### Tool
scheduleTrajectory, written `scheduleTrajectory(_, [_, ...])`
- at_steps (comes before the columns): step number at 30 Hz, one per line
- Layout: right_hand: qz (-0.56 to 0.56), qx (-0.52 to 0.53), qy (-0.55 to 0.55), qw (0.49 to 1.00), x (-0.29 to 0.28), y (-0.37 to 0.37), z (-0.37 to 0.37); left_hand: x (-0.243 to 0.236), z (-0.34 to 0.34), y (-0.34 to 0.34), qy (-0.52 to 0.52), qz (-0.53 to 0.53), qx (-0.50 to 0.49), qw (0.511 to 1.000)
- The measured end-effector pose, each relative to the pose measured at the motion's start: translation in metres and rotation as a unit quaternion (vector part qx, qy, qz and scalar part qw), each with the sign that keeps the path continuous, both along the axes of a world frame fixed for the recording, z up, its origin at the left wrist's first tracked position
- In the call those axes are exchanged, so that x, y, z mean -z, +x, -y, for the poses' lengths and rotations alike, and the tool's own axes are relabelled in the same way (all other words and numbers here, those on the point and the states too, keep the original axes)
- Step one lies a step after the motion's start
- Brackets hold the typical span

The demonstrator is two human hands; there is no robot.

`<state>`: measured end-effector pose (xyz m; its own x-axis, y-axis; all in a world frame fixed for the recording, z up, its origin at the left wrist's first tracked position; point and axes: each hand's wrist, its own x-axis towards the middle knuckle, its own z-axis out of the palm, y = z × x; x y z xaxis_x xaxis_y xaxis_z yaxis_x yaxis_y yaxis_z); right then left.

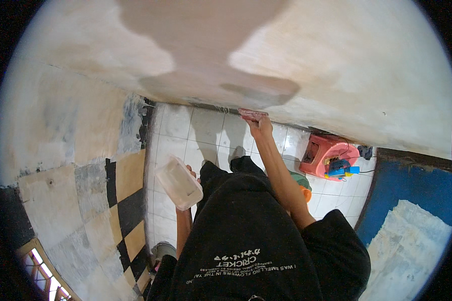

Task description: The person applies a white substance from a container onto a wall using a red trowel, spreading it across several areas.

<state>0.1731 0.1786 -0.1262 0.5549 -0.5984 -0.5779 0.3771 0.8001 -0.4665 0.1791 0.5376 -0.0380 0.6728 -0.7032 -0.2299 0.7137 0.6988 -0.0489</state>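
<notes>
My left hand (192, 172) grips a whitish rectangular plastic tub (179, 182) beside my body. Some pale paste seems to lie in the tub. Only a few fingers show past its edge, and the rest of the hand is hidden behind it. My right arm reaches forward, and my right hand (260, 128) is closed round a flat red scraper (253, 115) smeared with white. The scraper is at the lower part of the patchy, plastered wall (336, 75) ahead. Whether its blade touches the surface I cannot tell.
A pink plastic stool (314, 155) with a blue-and-yellow device (340, 168) stands right, by the wall. Closer lies an orange-and-green object (306, 192), partly hidden by my arm. A checkered, partly coated wall (95, 190) rises left; a blue panel (407, 185) is right. White tiles (176, 120) cover the floor.
</notes>
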Motion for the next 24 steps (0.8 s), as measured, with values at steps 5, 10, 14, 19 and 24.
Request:
scheduleTrajectory(5, [0.046,0.087,0.023,0.995,-0.005,0.053,0.054,-0.010,0.001,0.001,0.017,0.015,-0.003,1.000])
scheduleTrajectory(10, [-0.120,-0.116,-0.311,0.936,-0.040,0.018,0.022,-0.010,-0.009,0.004,0.006,0.009,-0.017,1.000])
scheduleTrajectory(14, [0.012,0.009,-0.018,1.000,-0.103,-0.014,-0.030,0.002,-0.017,0.003,0.000,-0.027,-0.026,0.999])
scheduleTrajectory(19, [-0.011,0.016,0.098,0.995,0.032,-0.003,0.032,-0.005,-0.005,0.012,-0.010,-0.034,0.006,0.999])
scheduleTrajectory(24, [0.041,0.091,-0.024,0.995,-0.027,0.042,0.061,0.004,-0.020,0.014,-0.012,-0.013,0.016,1.000])
